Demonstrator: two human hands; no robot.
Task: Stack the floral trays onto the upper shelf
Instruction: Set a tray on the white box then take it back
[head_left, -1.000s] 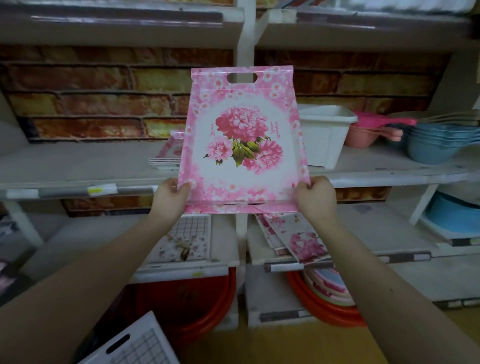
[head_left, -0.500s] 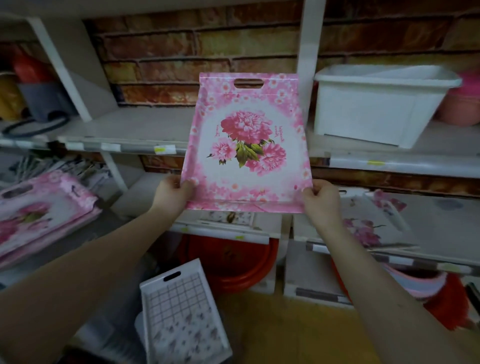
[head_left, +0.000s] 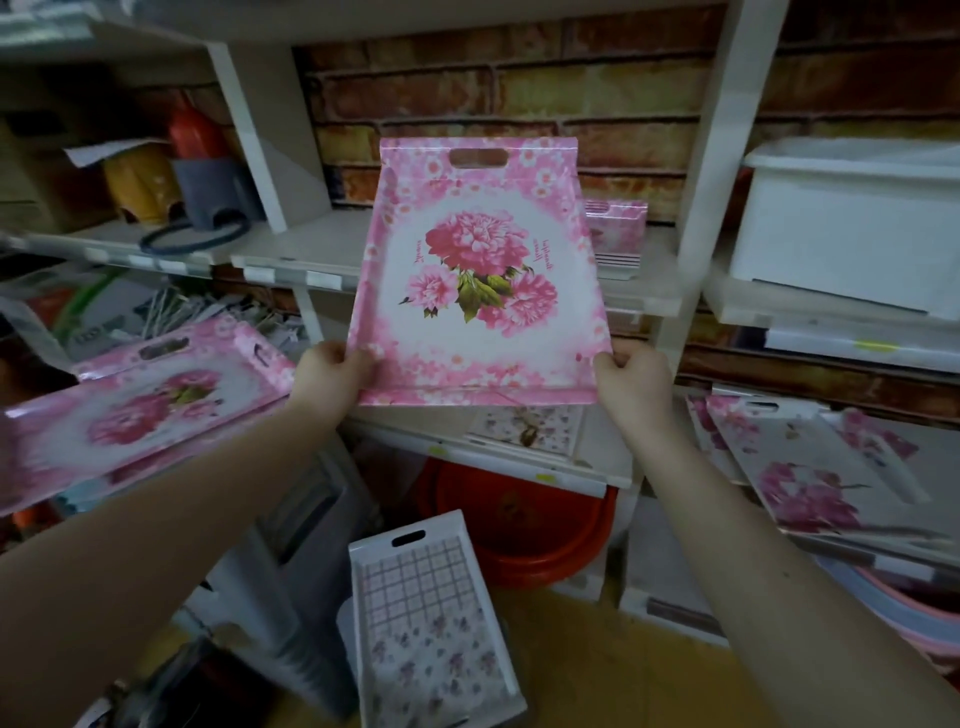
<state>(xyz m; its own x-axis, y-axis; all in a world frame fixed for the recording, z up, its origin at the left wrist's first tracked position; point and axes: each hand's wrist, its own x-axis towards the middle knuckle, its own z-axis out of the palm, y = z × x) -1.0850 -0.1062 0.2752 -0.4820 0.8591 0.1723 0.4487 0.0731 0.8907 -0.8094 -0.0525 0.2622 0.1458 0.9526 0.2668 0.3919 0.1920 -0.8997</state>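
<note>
Pink floral tray (head_left: 475, 270) is held upright at frame centre, before the upper shelf (head_left: 311, 249). Left hand (head_left: 327, 371) and right hand (head_left: 634, 376) each grip a lower corner. More trays (head_left: 140, 400) lie at left.

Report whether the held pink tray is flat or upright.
Upright: pink tray faces camera, handle end uppermost; left hand and right hand grip its lower corners.

the raised tray (head_left: 478, 280) is pink with daisy-speckled borders, a white centre, deep pink peonies and green leaves. the floor tray (head_left: 426, 634) is white with a pink grid and small mauve flowers. the basin (head_left: 524, 545) is red.
</note>
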